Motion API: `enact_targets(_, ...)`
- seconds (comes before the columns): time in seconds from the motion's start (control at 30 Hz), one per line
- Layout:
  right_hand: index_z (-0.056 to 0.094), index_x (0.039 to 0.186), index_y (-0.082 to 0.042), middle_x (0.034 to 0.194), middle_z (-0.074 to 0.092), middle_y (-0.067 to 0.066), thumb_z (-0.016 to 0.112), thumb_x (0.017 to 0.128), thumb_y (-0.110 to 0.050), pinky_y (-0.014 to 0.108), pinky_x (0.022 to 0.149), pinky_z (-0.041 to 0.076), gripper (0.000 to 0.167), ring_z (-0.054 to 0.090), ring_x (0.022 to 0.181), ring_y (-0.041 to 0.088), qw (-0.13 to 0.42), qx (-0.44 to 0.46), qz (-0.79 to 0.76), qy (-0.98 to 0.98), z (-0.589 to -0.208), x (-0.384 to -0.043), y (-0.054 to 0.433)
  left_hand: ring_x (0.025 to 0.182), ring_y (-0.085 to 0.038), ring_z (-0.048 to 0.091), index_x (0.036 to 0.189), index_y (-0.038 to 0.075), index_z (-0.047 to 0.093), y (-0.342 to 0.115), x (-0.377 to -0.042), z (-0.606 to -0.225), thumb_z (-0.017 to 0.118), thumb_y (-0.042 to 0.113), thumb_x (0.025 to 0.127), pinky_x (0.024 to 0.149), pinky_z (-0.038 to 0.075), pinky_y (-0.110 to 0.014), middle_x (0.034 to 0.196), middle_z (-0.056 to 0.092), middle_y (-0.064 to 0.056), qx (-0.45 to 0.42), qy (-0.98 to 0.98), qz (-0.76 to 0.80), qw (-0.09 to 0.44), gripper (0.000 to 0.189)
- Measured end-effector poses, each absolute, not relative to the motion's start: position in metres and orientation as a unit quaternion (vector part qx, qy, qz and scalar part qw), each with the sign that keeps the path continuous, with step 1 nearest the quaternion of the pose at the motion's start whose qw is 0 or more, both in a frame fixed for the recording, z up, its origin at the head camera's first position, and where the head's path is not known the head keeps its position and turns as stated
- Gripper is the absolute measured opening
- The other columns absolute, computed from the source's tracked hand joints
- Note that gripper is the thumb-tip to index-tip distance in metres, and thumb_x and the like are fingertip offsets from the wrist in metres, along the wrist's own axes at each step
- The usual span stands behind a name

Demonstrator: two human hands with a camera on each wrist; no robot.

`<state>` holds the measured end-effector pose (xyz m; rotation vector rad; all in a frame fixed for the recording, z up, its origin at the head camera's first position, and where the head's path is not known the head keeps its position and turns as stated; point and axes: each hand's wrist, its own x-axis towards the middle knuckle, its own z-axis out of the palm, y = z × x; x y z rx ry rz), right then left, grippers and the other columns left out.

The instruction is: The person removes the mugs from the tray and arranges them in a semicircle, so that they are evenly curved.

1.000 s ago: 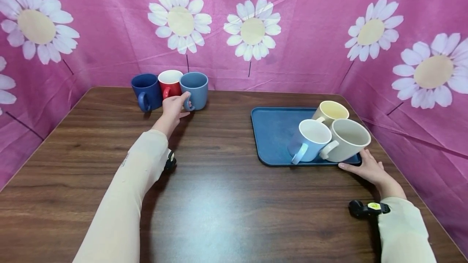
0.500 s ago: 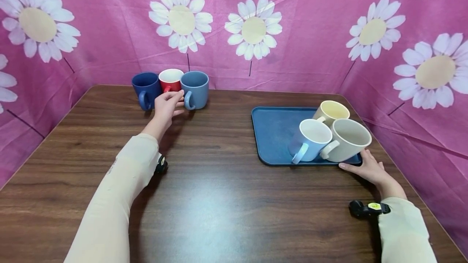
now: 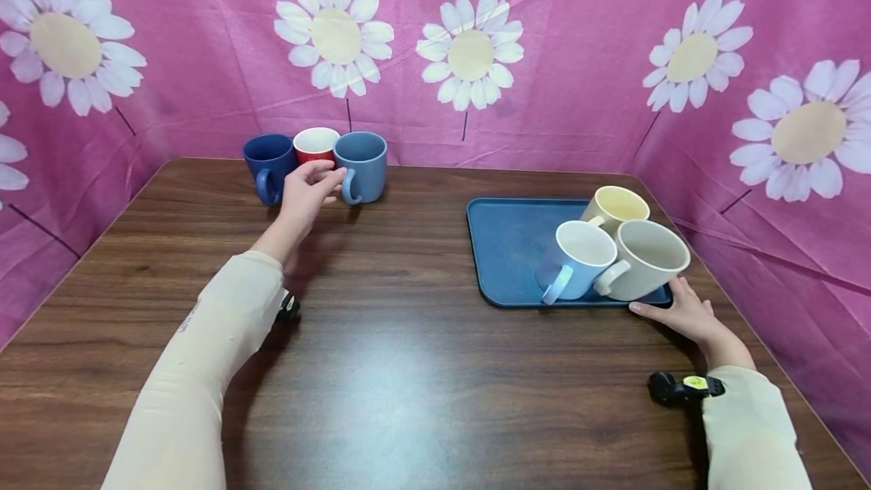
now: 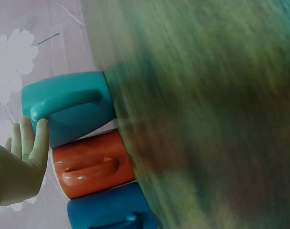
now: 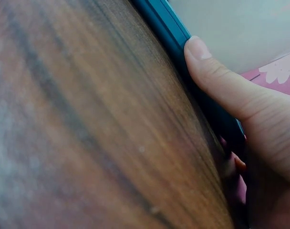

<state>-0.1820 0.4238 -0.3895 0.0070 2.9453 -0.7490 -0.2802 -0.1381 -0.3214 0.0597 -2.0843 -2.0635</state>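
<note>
My left hand (image 3: 302,191) is held up before the red mug (image 3: 314,157) and hides much of it in the head view. Its fingers are fairly straight, with the fingertips close by the handle of the grey-blue mug (image 3: 367,172). That mug (image 4: 71,124) and the red mug (image 4: 88,155) stand side by side in the left wrist view, past the extended fingers. A dark blue mug (image 3: 272,161) is at the row's left end. My right hand (image 3: 694,320) holds the near right corner of the blue tray (image 3: 506,248), thumb (image 5: 216,76) along its rim.
On the tray's right side stand a pale yellow mug (image 3: 619,203), a light blue mug (image 3: 574,271) and a large off-white mug (image 3: 646,267), close together. A pink flowered cloth (image 3: 408,97) hangs behind the wooden table (image 3: 408,339).
My left hand has come away from the grey-blue mug's handle and shifted left, in front of the red mug. The right hand and the tray have stayed put.
</note>
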Motion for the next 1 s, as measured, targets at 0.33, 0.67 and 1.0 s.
enact_targets(0.33, -0.005, 0.135, -0.001, 0.129, 0.003, 0.039, 0.059, 0.077, -0.042, 0.067, 0.082, -0.009, 0.096, -0.007, 0.119, 0.048, 0.046, 0.0, -0.256, 0.966, -0.389, -0.182, 0.424, 0.071, -0.011, 0.053, 0.109, -0.005, 0.052, -0.125, -0.273, -0.316, 0.065, 0.016, 0.077, 0.063, 0.044, -0.019, 0.086, 0.061, -0.009, -0.077, -0.783, -0.598, 0.154, 0.04)
enact_targets(0.67, -0.005, 0.135, 0.001, 0.128, 0.003, 0.04, 0.058, 0.078, -0.042, 0.067, 0.083, -0.007, 0.095, -0.006, 0.119, 0.049, 0.047, -0.003, -0.249, 0.967, -0.389, -0.182, 0.423, 0.077, -0.024, 0.055, 0.107, -0.003, 0.054, -0.101, -0.266, -0.315, 0.067, 0.011, 0.075, 0.07, 0.044, -0.028, 0.093, 0.06, -0.018, -0.136, -0.79, -0.579, 0.147, 0.038)
enact_targets(1.0, -0.004, 0.135, 0.0, 0.129, 0.004, 0.039, 0.059, 0.077, -0.042, 0.068, 0.082, -0.007, 0.094, -0.005, 0.119, 0.049, 0.039, -0.009, -0.249, 0.968, -0.391, -0.18, 0.425, 0.079, -0.021, 0.057, 0.109, -0.001, 0.053, -0.071, -0.256, -0.32, 0.067, 0.008, 0.074, 0.07, 0.045, -0.027, 0.094, 0.06, -0.018, -0.166, -0.754, -0.626, 0.11, 0.038)
